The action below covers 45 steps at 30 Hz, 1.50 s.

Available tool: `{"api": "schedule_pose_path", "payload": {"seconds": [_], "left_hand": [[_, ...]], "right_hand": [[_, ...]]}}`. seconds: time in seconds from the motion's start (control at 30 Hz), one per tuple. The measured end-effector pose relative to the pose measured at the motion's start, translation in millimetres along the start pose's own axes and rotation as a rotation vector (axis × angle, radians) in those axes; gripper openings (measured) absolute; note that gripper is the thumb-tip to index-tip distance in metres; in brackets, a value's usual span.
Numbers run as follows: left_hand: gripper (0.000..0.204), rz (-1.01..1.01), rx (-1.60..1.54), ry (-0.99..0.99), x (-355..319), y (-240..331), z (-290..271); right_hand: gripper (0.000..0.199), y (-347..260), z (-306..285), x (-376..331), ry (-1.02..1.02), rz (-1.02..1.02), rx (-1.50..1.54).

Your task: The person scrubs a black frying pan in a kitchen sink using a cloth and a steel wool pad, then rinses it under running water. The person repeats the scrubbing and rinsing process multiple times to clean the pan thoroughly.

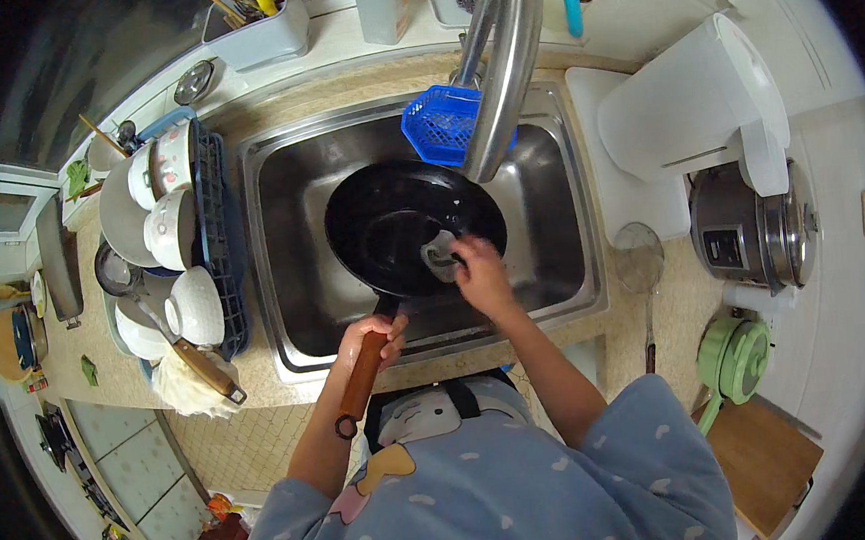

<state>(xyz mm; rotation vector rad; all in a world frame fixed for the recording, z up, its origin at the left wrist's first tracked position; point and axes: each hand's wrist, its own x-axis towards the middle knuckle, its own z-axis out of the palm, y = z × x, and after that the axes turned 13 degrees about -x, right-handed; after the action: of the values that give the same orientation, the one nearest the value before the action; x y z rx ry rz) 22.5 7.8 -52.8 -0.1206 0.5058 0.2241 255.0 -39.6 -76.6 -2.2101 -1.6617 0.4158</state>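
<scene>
A black wok (389,223) lies tilted in the steel sink (293,280). My left hand (372,336) grips its brown wooden handle (362,377) at the sink's front edge. My right hand (481,272) presses a grey scrubbing pad (439,253) against the inside of the wok, near its right side. The curved steel tap (503,64) arches over the sink above the wok.
A blue plastic basket (439,121) hangs at the sink's back edge. A dish rack (214,235) with white bowls and plates stands left. Right of the sink are a white appliance (692,101), a rice cooker (756,227), a mesh skimmer (640,260) and a green pot (734,354).
</scene>
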Motion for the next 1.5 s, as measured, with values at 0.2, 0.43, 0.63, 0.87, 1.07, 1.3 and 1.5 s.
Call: {"api": "schedule_pose_path", "payload": {"seconds": [0.2,0.43,0.63,0.87,1.07,1.3,1.5], "left_hand": [[0.018,-0.173,-0.184,-0.074,17,4,-5],[0.018,-0.189,0.011,-0.020,16,18,-16],[0.026,-0.082,0.535,0.317,-7,32,-26],[0.048,-0.104,0.765,0.420,-10,52,-57],[0.046,-0.073,0.892,0.482,-13,62,-75],[0.051,0.027,1.472,0.632,-12,63,-86],[0.037,0.798,1.720,0.763,13,61,17]], "right_hand": [[0.064,76,15,0,0.138,0.637,0.275],[0.045,98,37,-5,-0.232,0.894,1.130],[0.040,74,58,2,-0.196,0.896,0.996],[0.054,65,90,29,-0.274,0.854,1.010],[0.052,47,101,23,-0.285,0.883,1.042],[0.051,41,85,20,-0.271,0.369,0.085],[0.039,-72,-28,52,0.061,-0.208,0.173]]}}
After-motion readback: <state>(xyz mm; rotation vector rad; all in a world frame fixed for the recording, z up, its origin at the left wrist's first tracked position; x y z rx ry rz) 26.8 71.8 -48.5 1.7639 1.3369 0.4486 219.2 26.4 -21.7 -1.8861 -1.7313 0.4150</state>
